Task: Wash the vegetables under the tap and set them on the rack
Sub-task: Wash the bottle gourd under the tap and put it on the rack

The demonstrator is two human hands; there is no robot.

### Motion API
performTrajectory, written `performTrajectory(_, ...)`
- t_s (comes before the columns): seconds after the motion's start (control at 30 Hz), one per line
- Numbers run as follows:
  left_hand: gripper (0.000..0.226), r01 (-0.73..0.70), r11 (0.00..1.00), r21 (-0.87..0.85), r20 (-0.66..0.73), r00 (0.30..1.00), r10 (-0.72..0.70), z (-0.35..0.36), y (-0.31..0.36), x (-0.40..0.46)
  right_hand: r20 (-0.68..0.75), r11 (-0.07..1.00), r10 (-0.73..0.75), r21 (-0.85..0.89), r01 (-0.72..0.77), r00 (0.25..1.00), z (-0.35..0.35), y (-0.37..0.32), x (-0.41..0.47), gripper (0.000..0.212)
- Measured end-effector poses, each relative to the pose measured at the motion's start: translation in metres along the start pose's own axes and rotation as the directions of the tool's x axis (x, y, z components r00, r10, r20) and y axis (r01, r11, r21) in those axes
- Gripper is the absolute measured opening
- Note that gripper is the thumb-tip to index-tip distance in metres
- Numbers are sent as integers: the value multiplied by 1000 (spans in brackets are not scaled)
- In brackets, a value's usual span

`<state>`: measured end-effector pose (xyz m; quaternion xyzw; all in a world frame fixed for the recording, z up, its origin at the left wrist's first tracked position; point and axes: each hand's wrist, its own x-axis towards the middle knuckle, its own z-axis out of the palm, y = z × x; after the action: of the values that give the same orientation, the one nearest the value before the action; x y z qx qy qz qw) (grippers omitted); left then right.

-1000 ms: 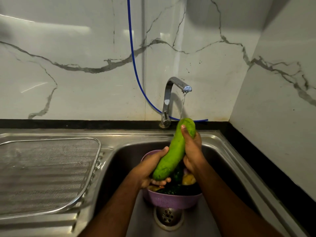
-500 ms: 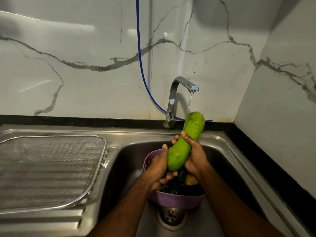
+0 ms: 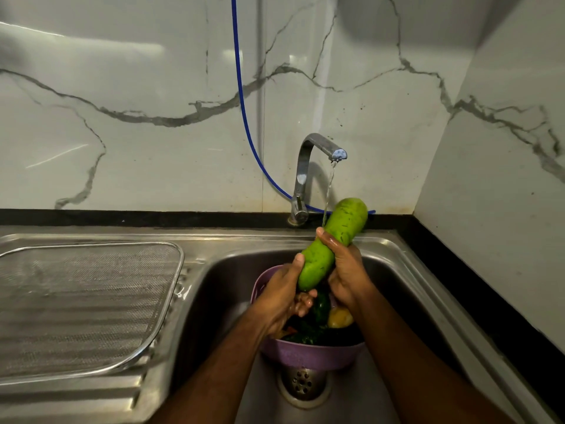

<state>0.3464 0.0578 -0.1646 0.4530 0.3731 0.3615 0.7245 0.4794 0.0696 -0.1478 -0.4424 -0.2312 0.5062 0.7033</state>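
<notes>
The long green gourd (image 3: pixel 331 243) is tilted with its long axis running from low and near the person up and away to the right, its blunt upper end well above and beyond both hands and its lower end pointing down into the purple basket (image 3: pixel 308 354). The right hand (image 3: pixel 344 270) wraps its middle from the right side, fingers curled round the skin and thumb across the front, so most of the free length stands up-right of that hand. The left hand (image 3: pixel 282 296) grips the lower end from the left and beneath, thumb lying up along the green flank; its fingertips seem to curl under the tip, though the dark there makes that hard to confirm. The thin stream from the tap (image 3: pixel 321 148) falls just left of the upper part and appears to strike it above the right thumb. Beneath the hands the basket sits in the sink (image 3: pixel 397 270) over the drain, holding darker greens and a yellow piece (image 3: pixel 339 318) just below the right wrist. The mesh rack (image 3: pixel 91 301) lies well off to the left of the left hand, on the drainboard. My judgement: to set the gourd down there, it must swing leftward, and the left hand, being nearer, would lead while the tall end is lowered flat.
</notes>
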Motion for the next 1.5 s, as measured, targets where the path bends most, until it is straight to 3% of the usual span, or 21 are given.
performTrajectory(0.1, 36, -127, 986, -106, -39, 992, 124, 4, 0, 2, -95, 997, 18, 72, -11, 995, 0, -7, -2, 65)
performTrajectory(0.2, 26, -227, 969, -101, -59, 973, 222, 6, -1, 3, -153, 990, 53, 137, -32, 987, -4, -11, -1, 79)
performTrajectory(0.47, 35, -303, 949, 83, -151, 938, 312, 11, -4, 6, -220, 981, -31, 182, 72, 975, -10, -25, -6, 98)
performTrajectory(0.63, 50, -317, 938, 144, -18, 946, 323, 13, -5, 3, -208, 977, -77, 177, 115, 975, -10, -28, -5, 106)
performTrajectory(0.77, 43, -305, 941, 147, 13, 952, 307, 12, -4, 1, -202, 985, -73, 138, 102, 977, -14, -19, 1, 113)
performTrajectory(0.87, 29, -210, 972, 109, -71, 973, 218, 10, -1, 3, -118, 995, -31, 90, 42, 993, -14, -16, -1, 98)
performTrajectory(1.0, 40, -68, 997, 26, -186, 980, 72, 0, -1, 8, -13, 998, 40, 52, -39, 999, -8, -8, -2, 56)
performTrajectory(1.1, 46, -25, 999, -43, -230, 973, 15, -10, 5, 7, 59, 997, 55, 48, -58, 997, -5, -3, -1, 69)
performTrajectory(1.2, 71, 160, 987, -17, -100, 982, -161, -15, 11, -3, 143, 991, 117, 53, -126, 983, -6, -2, -2, 73)
performTrajectory(1.27, 85, 223, 974, 31, 59, 973, -225, -16, 16, -8, 197, 980, 187, 29, -196, 962, -5, -2, -6, 48)
performTrajectory(1.37, 63, 145, 989, 40, 164, 975, -150, -15, 22, -13, 243, 970, 242, -65, -233, 939, -4, 3, -7, 33)
performTrajectory(1.43, 55, 41, 993, 113, 104, 993, -53, -14, 21, -13, 199, 973, 228, -16, -230, 953, 1, 5, -8, 35)
performTrajectory(1.5, 55, -90, 956, 280, 52, 996, 78, -13, 15, -9, 111, 992, 126, 8, -128, 986, 5, 4, -5, 43)
